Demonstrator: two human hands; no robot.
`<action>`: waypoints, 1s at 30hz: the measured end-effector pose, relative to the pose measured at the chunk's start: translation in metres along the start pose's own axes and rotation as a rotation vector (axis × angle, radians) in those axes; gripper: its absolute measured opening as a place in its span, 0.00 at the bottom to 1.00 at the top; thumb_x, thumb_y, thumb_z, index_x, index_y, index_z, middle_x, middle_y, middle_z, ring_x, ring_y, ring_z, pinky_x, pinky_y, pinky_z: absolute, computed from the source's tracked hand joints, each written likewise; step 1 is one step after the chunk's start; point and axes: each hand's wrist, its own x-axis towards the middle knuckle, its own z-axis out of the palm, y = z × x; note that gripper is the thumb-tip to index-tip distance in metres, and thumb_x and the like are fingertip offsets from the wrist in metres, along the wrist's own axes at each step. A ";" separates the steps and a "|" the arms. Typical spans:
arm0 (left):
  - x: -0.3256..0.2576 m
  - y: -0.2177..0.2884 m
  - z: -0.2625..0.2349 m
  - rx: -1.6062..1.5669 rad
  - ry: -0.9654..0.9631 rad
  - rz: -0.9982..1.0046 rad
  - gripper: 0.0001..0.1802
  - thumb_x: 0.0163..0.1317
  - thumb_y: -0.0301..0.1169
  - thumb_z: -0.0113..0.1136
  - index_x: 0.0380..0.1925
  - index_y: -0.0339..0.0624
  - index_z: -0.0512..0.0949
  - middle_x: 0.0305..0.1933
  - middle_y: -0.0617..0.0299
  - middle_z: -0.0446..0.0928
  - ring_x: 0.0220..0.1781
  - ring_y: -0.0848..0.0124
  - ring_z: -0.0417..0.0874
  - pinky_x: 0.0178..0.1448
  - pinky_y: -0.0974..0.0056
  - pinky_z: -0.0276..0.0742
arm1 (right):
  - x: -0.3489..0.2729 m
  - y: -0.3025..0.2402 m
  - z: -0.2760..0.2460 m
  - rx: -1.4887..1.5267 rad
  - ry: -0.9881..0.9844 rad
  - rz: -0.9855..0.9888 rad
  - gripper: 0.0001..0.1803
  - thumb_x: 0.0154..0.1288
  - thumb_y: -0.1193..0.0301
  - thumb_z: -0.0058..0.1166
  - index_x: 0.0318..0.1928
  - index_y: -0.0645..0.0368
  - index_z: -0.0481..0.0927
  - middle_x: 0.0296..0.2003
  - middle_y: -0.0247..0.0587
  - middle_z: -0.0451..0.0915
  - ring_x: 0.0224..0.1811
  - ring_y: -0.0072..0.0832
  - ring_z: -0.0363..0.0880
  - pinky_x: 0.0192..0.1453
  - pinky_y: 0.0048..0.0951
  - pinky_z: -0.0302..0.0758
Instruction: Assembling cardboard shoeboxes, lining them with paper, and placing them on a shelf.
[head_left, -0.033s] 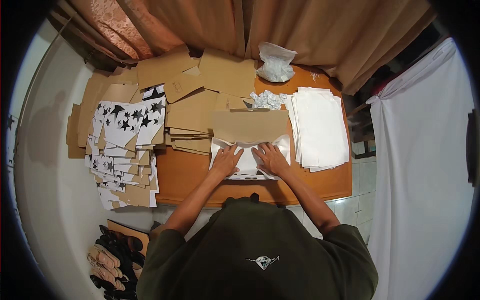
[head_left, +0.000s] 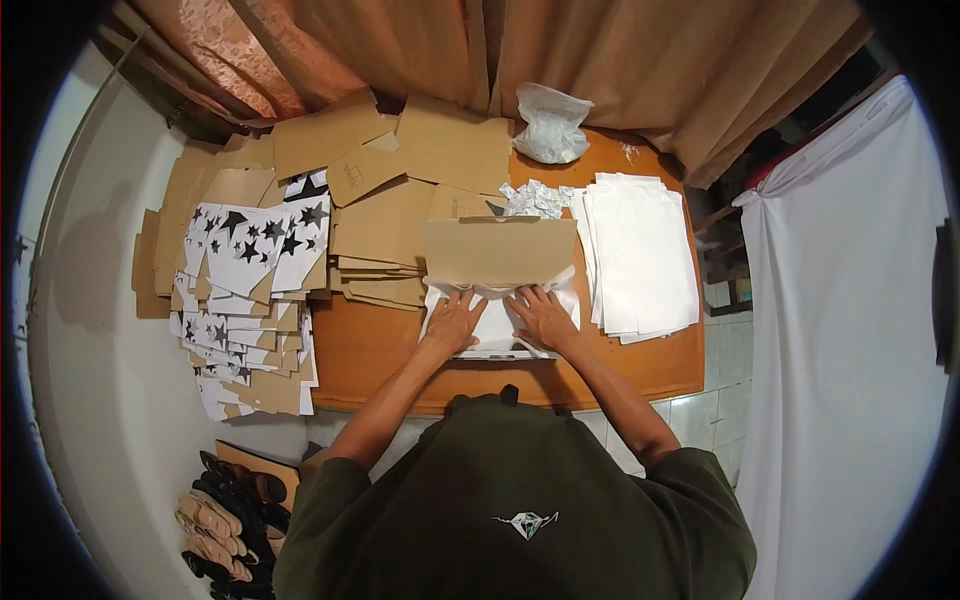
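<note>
Since the earlier frame, the far edge of the white sheet has shifted slightly against the raised cardboard flap, while both hands keep nearly the same place. The sheet lies in the open box at the near middle of the orange-brown desk. The left hand and right hand rest palm down on it, fingers spread, grasping nothing.

Brown curtains hang behind the desk; a pale wall bounds the left, a white cloth the right, with tiled floor between desk and cloth.

Flattened cardboard covers the far left of the desk, its lower layers crowding the box; star-printed pieces are heaped at the left end. The flap stands between the hands and a pile of small whitish pieces, near a translucent bag. Right of the box lies a white paper stack. Shoes occupy the lower left.
</note>
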 end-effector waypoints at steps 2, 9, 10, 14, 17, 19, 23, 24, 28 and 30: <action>0.006 0.001 0.006 0.029 -0.075 -0.035 0.49 0.47 0.43 0.81 0.69 0.47 0.68 0.71 0.48 0.66 0.71 0.51 0.68 0.68 0.47 0.69 | 0.005 0.004 0.009 -0.022 -0.055 -0.002 0.42 0.59 0.54 0.70 0.72 0.47 0.68 0.69 0.48 0.65 0.71 0.47 0.62 0.70 0.48 0.67; 0.030 0.010 0.014 0.045 -0.285 -0.146 0.66 0.36 0.42 0.87 0.75 0.49 0.58 0.71 0.47 0.62 0.72 0.47 0.66 0.65 0.49 0.76 | 0.021 0.014 0.035 -0.090 -0.263 -0.019 0.43 0.66 0.46 0.58 0.77 0.48 0.61 0.72 0.51 0.61 0.75 0.47 0.59 0.70 0.52 0.65; 0.032 0.011 0.018 0.056 -0.298 -0.171 0.68 0.34 0.41 0.88 0.76 0.50 0.56 0.72 0.47 0.61 0.72 0.46 0.65 0.64 0.48 0.79 | 0.023 0.017 0.040 -0.103 -0.329 -0.013 0.45 0.67 0.45 0.56 0.78 0.48 0.58 0.73 0.51 0.60 0.76 0.47 0.58 0.71 0.52 0.64; 0.039 0.009 0.032 0.062 -0.317 -0.190 0.67 0.34 0.41 0.88 0.75 0.50 0.57 0.74 0.48 0.58 0.73 0.46 0.64 0.63 0.46 0.81 | 0.031 0.017 0.052 -0.130 -0.399 -0.016 0.47 0.68 0.44 0.55 0.80 0.47 0.52 0.75 0.52 0.58 0.76 0.49 0.58 0.70 0.52 0.65; 0.042 0.010 0.036 0.052 -0.321 -0.206 0.67 0.35 0.43 0.88 0.75 0.51 0.55 0.74 0.47 0.57 0.74 0.46 0.63 0.62 0.45 0.81 | 0.032 0.018 0.058 -0.180 -0.419 -0.015 0.49 0.68 0.45 0.55 0.81 0.47 0.49 0.75 0.53 0.57 0.76 0.50 0.57 0.71 0.54 0.65; 0.046 0.014 0.036 0.075 -0.357 -0.236 0.69 0.36 0.42 0.88 0.77 0.53 0.51 0.74 0.47 0.57 0.74 0.46 0.63 0.63 0.43 0.80 | 0.035 0.019 0.061 -0.153 -0.414 0.001 0.46 0.70 0.48 0.54 0.81 0.47 0.50 0.75 0.54 0.57 0.76 0.52 0.57 0.72 0.56 0.65; 0.046 0.015 0.036 0.095 -0.363 -0.250 0.70 0.37 0.41 0.88 0.77 0.55 0.49 0.74 0.48 0.57 0.74 0.46 0.62 0.62 0.41 0.80 | 0.031 0.022 0.067 -0.209 -0.371 -0.020 0.41 0.72 0.55 0.51 0.80 0.47 0.51 0.75 0.54 0.57 0.75 0.52 0.59 0.72 0.58 0.65; 0.047 0.014 0.036 0.086 -0.372 -0.244 0.70 0.36 0.40 0.88 0.78 0.56 0.49 0.75 0.48 0.56 0.74 0.46 0.62 0.62 0.40 0.80 | 0.031 0.026 0.070 -0.220 -0.359 -0.038 0.39 0.73 0.59 0.49 0.80 0.46 0.52 0.75 0.55 0.57 0.75 0.53 0.60 0.71 0.59 0.66; 0.042 0.009 0.049 0.093 -0.370 -0.236 0.73 0.34 0.39 0.89 0.79 0.58 0.48 0.75 0.49 0.55 0.73 0.43 0.62 0.61 0.39 0.80 | 0.032 0.021 0.055 -0.248 -0.399 -0.042 0.39 0.73 0.67 0.46 0.81 0.44 0.50 0.77 0.55 0.54 0.76 0.55 0.60 0.67 0.59 0.72; 0.042 0.010 0.049 0.083 -0.380 -0.220 0.75 0.33 0.39 0.89 0.80 0.57 0.47 0.75 0.47 0.55 0.72 0.41 0.62 0.62 0.40 0.80 | 0.031 0.017 0.053 -0.281 -0.404 -0.040 0.40 0.73 0.68 0.46 0.81 0.43 0.48 0.77 0.55 0.53 0.76 0.56 0.59 0.65 0.57 0.75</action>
